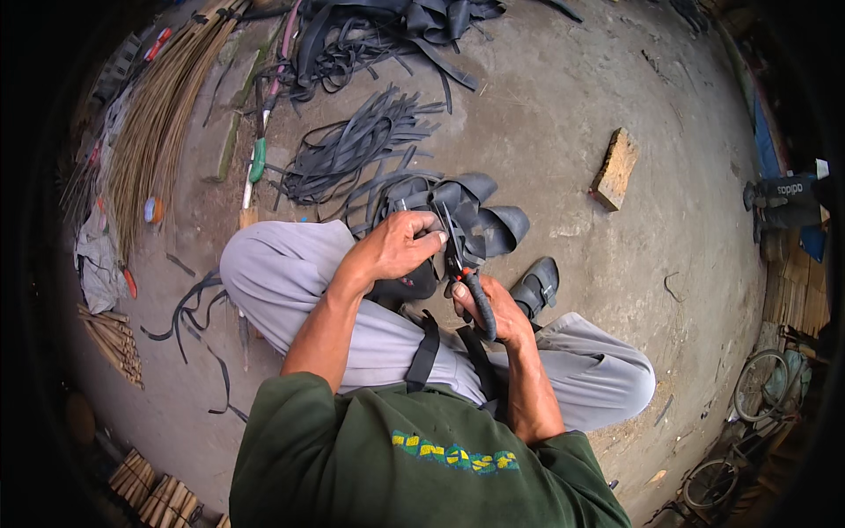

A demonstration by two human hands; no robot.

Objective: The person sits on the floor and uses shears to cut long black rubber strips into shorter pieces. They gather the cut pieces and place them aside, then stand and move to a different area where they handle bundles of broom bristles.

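My right hand (500,310) is wrapped round a pair of shears (476,297) with dark wrapped handles and a red-orange part at the pivot. Their pointed blades rise beside the thumb of my left hand (398,248). The left fingers are curled in a pinch; what lies between them is hidden. Just beyond both hands, wide black rubber pieces (503,231) lie in a loose, curling heap. Black rubber strips (352,151) are bunched farther out on the floor. A dark sandal (536,286) shows right of my right hand.
More black rubber sheets (352,35) are piled at the far side. A tan block (615,170) rests on the concrete floor to the right. Long thin sticks (167,114) and a pole with a green grip (258,161) lie left. Bicycle wheels (762,385) stand at the right edge.
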